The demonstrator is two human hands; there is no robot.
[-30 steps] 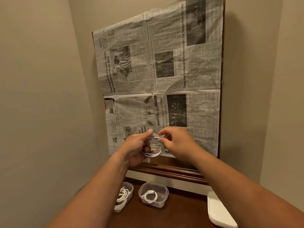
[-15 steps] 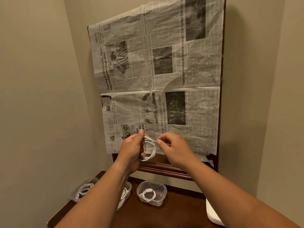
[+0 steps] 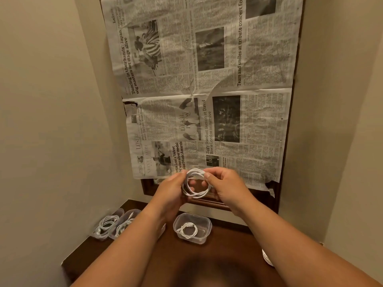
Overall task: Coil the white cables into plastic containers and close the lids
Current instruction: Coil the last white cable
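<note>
Holding looped white cable (image 3: 195, 184) in air above lidless clear rectangular plastic container (image 3: 208, 225): left hand (image 3: 172, 191) grips coil's left side, right hand (image 3: 226, 187) pinches its top right. Container sits on dark brown wooden table (image 3: 223, 255), second coiled white cable (image 3: 187, 229) inside. Left of container: two more clear tubs (image 3: 133, 211) with loose white cables. Behind container: newspaper sheets (image 3: 207, 90) on wall.

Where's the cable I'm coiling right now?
In the head view, centre frame: the white cable is held between left hand and right hand, above the open container.
</note>
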